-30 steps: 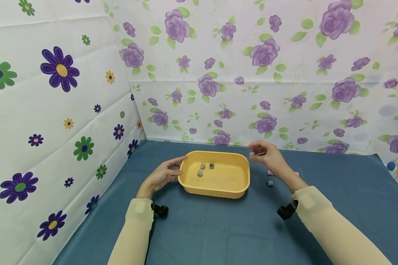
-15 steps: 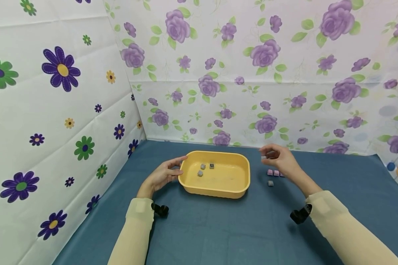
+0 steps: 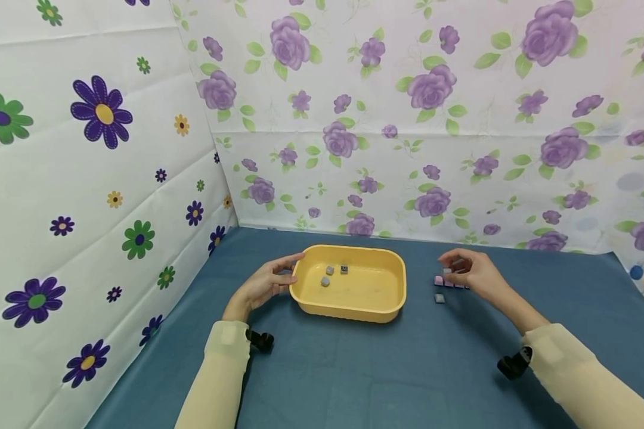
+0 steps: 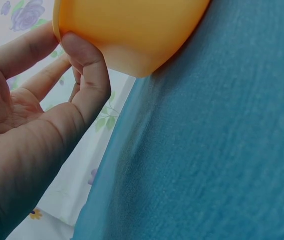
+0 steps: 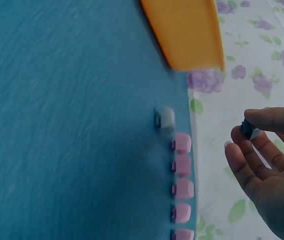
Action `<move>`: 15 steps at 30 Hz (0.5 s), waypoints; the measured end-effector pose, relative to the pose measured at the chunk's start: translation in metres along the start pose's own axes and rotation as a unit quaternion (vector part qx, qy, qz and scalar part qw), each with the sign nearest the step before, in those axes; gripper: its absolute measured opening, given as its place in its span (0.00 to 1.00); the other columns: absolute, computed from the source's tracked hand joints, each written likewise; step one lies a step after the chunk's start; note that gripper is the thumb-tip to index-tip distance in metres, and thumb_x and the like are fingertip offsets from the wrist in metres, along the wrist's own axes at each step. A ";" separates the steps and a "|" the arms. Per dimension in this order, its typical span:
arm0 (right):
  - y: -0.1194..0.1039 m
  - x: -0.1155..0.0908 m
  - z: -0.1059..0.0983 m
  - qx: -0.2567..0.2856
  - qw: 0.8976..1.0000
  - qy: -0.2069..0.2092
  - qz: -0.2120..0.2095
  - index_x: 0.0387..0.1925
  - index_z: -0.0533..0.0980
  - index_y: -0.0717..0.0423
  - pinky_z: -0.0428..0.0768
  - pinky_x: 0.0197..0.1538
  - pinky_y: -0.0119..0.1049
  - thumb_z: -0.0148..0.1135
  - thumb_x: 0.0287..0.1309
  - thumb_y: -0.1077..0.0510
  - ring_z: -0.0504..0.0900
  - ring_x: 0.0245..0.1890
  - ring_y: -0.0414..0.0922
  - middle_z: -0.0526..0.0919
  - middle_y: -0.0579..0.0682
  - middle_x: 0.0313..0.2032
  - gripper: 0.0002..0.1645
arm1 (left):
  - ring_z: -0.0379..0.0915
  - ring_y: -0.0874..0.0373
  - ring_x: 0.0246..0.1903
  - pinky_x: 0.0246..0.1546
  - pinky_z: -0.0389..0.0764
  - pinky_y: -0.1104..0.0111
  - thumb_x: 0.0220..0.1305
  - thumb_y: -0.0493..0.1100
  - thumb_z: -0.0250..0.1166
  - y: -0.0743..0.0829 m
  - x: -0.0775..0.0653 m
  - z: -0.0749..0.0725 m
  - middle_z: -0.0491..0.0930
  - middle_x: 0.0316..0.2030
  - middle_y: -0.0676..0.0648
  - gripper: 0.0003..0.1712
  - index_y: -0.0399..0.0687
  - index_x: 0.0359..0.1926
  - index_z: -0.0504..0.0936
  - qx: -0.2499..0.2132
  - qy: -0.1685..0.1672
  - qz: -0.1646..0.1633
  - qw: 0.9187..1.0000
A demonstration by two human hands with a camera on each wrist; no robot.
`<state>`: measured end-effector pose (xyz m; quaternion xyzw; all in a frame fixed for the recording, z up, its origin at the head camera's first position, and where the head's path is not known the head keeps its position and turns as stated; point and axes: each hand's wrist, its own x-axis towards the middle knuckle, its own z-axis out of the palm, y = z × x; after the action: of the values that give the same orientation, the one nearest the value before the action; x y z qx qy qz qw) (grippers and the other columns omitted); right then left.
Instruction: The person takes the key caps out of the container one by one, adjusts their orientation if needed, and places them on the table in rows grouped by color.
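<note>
My left hand (image 3: 265,283) grips the left end of a yellow plastic tray (image 3: 349,311), thumb and index finger at its rim in the left wrist view. Inside the tray lie two grey keycaps, one of them a keycap (image 3: 325,282) near the front, and a third small piece (image 3: 344,270) with a dark side up. My right hand (image 3: 477,275) pinches a small pale grey keycap (image 5: 255,132) with a dark underside between thumb and fingertips. Below that hand is a row of several pink keycaps (image 5: 182,189), partly hidden in the head view. One grey keycap (image 3: 439,298) lies in front of the row.
A blue cloth (image 3: 322,369) covers the table. White flowered sheets stand as a back wall (image 3: 375,119) and a left wall (image 3: 155,149). Each wrist wears a black camera, such as the right camera (image 3: 514,363).
My right hand has moved right and towards me, from beside the tray's right end to above the pink row, still pinching the grey keycap. The left hand stays on the tray.
</note>
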<state>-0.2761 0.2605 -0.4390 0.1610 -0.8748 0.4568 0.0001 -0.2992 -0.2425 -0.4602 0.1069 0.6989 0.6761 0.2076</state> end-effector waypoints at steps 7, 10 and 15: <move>0.011 -0.008 0.000 -0.018 1.000 -0.017 0.000 0.58 0.79 0.66 0.84 0.43 0.42 0.69 0.65 0.68 0.83 0.46 0.55 0.82 0.63 0.49 0.20 | 0.76 0.51 0.50 0.50 0.84 0.64 0.75 0.32 0.61 -0.002 0.000 -0.001 0.64 0.63 0.37 0.38 0.51 0.81 0.63 0.000 -0.003 0.003 1.000; 0.015 -0.011 0.002 -0.024 0.999 -0.022 -0.002 0.57 0.79 0.66 0.84 0.42 0.42 0.69 0.65 0.68 0.83 0.46 0.54 0.82 0.62 0.49 0.19 | 0.76 0.51 0.49 0.50 0.84 0.64 0.75 0.32 0.61 -0.001 0.001 -0.001 0.64 0.62 0.37 0.38 0.51 0.81 0.63 -0.002 -0.002 0.004 1.000; 0.019 -0.015 0.003 -0.040 0.999 -0.027 -0.001 0.55 0.80 0.64 0.83 0.40 0.42 0.69 0.65 0.68 0.82 0.43 0.52 0.82 0.59 0.47 0.17 | 0.76 0.51 0.50 0.49 0.84 0.65 0.75 0.31 0.61 -0.001 0.000 -0.001 0.64 0.64 0.36 0.38 0.51 0.81 0.63 -0.003 -0.002 0.003 1.000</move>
<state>-0.2671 0.2726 -0.4581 0.1741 -0.8919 0.4172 -0.0161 -0.2993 -0.2430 -0.4613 0.1101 0.6959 0.6787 0.2071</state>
